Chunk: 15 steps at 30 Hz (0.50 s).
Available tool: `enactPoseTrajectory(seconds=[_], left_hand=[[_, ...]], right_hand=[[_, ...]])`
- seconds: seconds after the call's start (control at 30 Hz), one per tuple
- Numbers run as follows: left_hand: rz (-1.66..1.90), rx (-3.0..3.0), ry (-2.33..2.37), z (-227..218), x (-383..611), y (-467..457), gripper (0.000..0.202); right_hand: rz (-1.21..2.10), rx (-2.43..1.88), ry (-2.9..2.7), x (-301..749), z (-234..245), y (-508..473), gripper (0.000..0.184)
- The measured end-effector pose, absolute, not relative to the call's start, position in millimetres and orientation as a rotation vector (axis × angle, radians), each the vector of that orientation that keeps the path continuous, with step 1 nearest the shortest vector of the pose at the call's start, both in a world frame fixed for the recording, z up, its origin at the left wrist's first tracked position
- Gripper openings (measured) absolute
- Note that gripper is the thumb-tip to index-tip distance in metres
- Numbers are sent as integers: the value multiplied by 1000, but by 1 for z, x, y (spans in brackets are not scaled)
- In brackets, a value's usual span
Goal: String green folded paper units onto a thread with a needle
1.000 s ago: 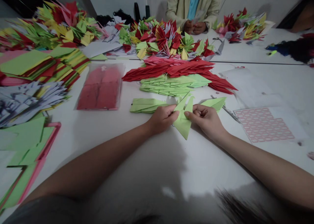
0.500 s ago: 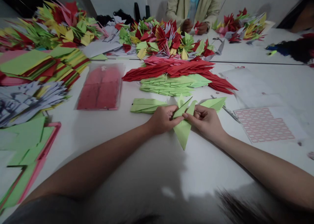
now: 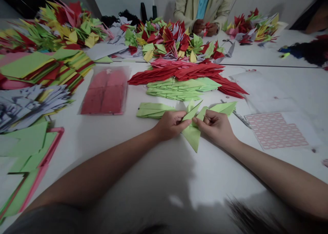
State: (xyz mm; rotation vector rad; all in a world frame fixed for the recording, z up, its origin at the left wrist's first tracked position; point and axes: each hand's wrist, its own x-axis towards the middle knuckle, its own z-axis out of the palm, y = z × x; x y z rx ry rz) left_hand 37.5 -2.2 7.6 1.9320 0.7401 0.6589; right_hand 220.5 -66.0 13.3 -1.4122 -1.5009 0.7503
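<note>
A white bench (image 3: 107, 152) spreads out around the grips and carries nearly everything in view. At its far side, well beyond the grips, a co-worker's hands (image 3: 205, 28) sit behind a mound of folded paper pieces (image 3: 166, 39) in red, green, yellow and white. Closer, straight ahead of the grips, lie a fanned stack of red folded pieces (image 3: 176, 72) and, nearer still, a fanned stack of green folded pieces (image 3: 176, 89). Left of the grips is a clear bag of red paper (image 3: 105, 90); right of them is a sheet of red-outlined labels (image 3: 275, 130). A green folded bundle (image 3: 153, 110) lies just past the left grip (image 3: 170, 126), and a slim metal tool (image 3: 241, 119) lies near the right grip (image 3: 216, 126).

A green paper figure (image 3: 192, 138) sits between the grips, above the bench, with one point aimed toward the person. Both grips are pressed together, pinching its upper flaps, though the fingertips are partly hidden. This looks like careful fold work: short, close pinches should keep the flaps aligned and the creases crisp.
</note>
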Motion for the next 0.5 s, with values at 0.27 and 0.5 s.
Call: enactPoseTrajectory(seconds=[0.27, 0.5], left_hand=[[676, 2036, 692, 10, 36, -2, 32], [729, 2113, 708, 10, 37, -5, 37]], right_hand=[[770, -1392, -1442, 219, 16, -67, 46], [732, -1454, -1454, 220, 20, -67, 48]])
